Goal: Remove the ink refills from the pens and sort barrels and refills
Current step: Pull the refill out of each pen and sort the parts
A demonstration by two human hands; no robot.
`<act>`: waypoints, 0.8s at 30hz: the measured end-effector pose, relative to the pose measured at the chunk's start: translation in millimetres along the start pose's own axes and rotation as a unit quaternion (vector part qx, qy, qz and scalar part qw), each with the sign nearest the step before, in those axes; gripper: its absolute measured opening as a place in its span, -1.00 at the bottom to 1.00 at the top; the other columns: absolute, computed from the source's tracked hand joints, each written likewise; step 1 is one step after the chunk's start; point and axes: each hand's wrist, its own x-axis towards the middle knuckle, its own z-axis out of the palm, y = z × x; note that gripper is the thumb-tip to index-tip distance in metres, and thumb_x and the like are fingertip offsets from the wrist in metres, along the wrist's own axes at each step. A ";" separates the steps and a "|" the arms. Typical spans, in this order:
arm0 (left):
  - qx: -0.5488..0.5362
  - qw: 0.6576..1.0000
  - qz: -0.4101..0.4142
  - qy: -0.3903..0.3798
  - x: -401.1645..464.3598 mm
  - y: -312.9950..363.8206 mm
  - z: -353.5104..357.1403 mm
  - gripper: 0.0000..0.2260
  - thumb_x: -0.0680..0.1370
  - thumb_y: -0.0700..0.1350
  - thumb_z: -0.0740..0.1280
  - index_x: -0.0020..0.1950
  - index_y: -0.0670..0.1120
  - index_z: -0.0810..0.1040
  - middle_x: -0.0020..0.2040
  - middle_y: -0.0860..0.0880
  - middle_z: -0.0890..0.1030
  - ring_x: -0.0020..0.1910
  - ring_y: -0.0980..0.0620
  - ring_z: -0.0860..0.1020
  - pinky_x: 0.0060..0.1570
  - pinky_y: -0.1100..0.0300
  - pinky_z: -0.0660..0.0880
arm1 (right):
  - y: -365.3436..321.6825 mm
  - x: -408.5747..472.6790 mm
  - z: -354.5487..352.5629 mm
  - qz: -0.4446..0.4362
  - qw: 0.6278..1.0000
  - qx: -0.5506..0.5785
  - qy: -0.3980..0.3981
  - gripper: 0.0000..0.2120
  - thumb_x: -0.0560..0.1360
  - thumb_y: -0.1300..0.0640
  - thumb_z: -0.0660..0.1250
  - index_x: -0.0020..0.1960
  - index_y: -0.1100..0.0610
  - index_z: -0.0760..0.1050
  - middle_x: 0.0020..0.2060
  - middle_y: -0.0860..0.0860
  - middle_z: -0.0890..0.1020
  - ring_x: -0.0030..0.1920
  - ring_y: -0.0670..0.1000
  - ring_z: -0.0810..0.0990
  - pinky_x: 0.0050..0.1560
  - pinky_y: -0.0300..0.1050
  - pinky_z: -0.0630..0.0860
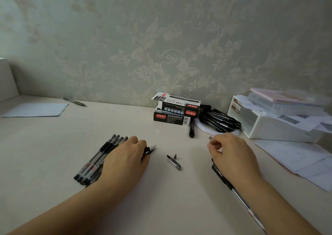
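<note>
On the pale counter [53, 145], my left hand [125, 161] curls over a row of pens [97, 161]; my right hand [231, 154] pinches a small tip [210, 137] above another pen [224, 179].

At the back of your worktop [53, 145] you see two stacked pen boxes [177, 111] against floral wallpaper [161, 37]. A white storage box [273, 125] stands right, loose papers [305, 161] before it; a paper sheet [36, 110] lies far left.
</note>
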 end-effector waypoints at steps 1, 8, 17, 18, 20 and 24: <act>0.016 1.000 0.000 0.002 -0.5 -0.2 -0.3 -0.80 0.61 0.08 0.11 0.03 0.04 0.46 -0.07 0.09 0.42 -0.12 0.07 0.50 -0.36 0.22 0.35 | -2.7 -1.6 3.1 -0.012 1.000 0.010 0.000 -0.88 0.55 0.03 0.32 -0.08 0.01 0.61 -0.12 -0.08 0.61 -0.22 -0.01 0.58 -0.20 -0.04 0.56; 0.040 0.999 -0.004 0.025 0.4 -0.5 0.0 -0.79 0.62 0.05 0.08 -0.03 0.00 0.46 -0.11 0.06 0.40 -0.16 0.06 0.49 -0.42 0.20 0.25 | -16.1 -11.4 20.6 -0.085 0.993 0.075 0.029 -0.91 0.52 0.03 0.36 -0.16 -0.06 0.59 -0.22 -0.14 0.59 -0.37 -0.15 0.43 -0.25 -0.15 0.48; -0.082 0.978 0.126 0.144 -3.4 14.3 -13.0 -0.87 0.56 -0.01 0.30 -0.13 -0.02 0.54 -0.21 0.07 0.48 -0.34 0.02 0.48 -0.50 0.13 0.37 | -51.5 -23.7 30.9 0.064 0.855 0.500 -0.125 -0.96 0.49 0.16 0.45 -0.07 0.07 0.67 -0.24 0.00 0.72 -0.29 -0.06 0.67 -0.21 -0.23 0.61; -0.101 0.974 0.147 0.141 -4.9 17.1 -13.2 -0.88 0.55 -0.01 0.32 -0.13 -0.03 0.54 -0.21 0.07 0.48 -0.35 0.02 0.49 -0.50 0.11 0.40 | -54.3 -25.3 31.7 0.081 0.823 0.542 -0.150 -0.94 0.49 0.18 0.44 -0.06 0.11 0.68 -0.24 0.05 0.72 -0.29 -0.04 0.68 -0.23 -0.25 0.60; -0.120 0.971 0.171 0.117 -7.1 20.1 -10.3 -0.89 0.55 0.00 0.31 -0.11 -0.01 0.55 -0.20 0.07 0.48 -0.34 0.04 0.50 -0.46 0.09 0.45 | -56.7 -28.2 34.2 0.095 0.791 0.578 -0.177 -0.92 0.51 0.22 0.40 -0.07 0.17 0.68 -0.27 0.10 0.72 -0.29 -0.05 0.67 -0.22 -0.29 0.58; -0.126 0.980 0.146 0.053 -5.7 15.1 -1.1 -0.77 0.53 0.22 0.23 -0.05 0.09 0.47 -0.14 0.11 0.44 -0.28 0.10 0.48 -0.37 0.14 0.45 | -51.1 -23.0 38.2 0.147 0.774 0.604 -0.119 -0.85 0.56 0.18 0.35 -0.11 0.23 0.63 -0.32 0.08 0.69 -0.29 -0.04 0.66 -0.25 -0.27 0.58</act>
